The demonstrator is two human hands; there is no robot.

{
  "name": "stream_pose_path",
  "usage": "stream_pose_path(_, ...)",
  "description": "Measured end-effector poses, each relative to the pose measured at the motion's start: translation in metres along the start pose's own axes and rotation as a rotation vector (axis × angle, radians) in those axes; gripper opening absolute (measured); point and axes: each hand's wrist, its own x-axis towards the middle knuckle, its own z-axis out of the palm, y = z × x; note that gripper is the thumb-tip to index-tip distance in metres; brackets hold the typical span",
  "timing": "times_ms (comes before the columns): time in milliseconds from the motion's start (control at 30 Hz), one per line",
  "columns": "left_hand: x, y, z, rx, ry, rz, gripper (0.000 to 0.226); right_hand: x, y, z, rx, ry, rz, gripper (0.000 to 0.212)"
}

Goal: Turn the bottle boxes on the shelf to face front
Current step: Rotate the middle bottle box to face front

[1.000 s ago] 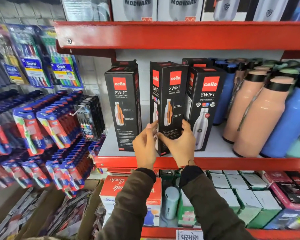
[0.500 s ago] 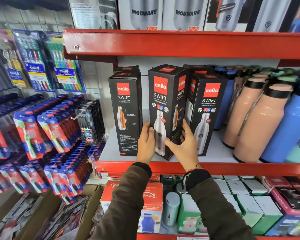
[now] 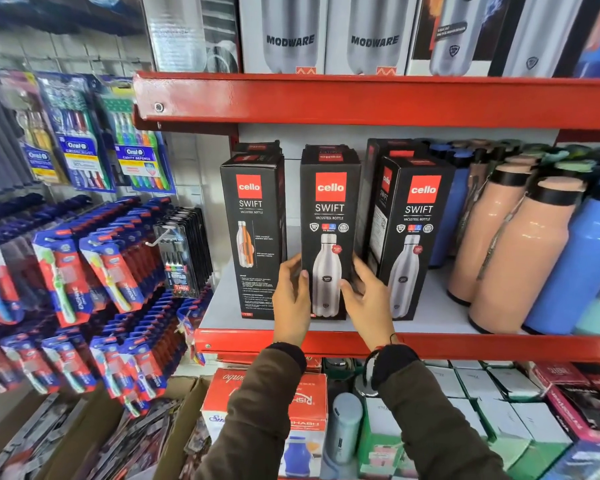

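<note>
Middle box (image 3: 329, 233) stands upright on the shelf (image 3: 430, 344) at 12 o'clock from me, steel-bottle face forward; my left hand (image 3: 290, 299) and right hand (image 3: 367, 296) clasp its lower sides at 9 and 3 o'clock to square it with its neighbours.

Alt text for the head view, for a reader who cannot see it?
Both hands, left hand and right hand, grip the lower sides of the middle Cello Swift box, front face out, on a red shelf. Matching boxes stand either side, the left box and right box; peach and blue bottles fill the right.
</note>
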Motion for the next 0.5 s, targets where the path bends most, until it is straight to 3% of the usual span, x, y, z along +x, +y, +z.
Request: stream_pose_path(500, -0.0021, 0.0012, 0.0050, 0.093, 0.024, -0.014, 0.034, -0.0037, 0.0037, 0.0024, -0.018, 0.132, 0.055, 0.045)
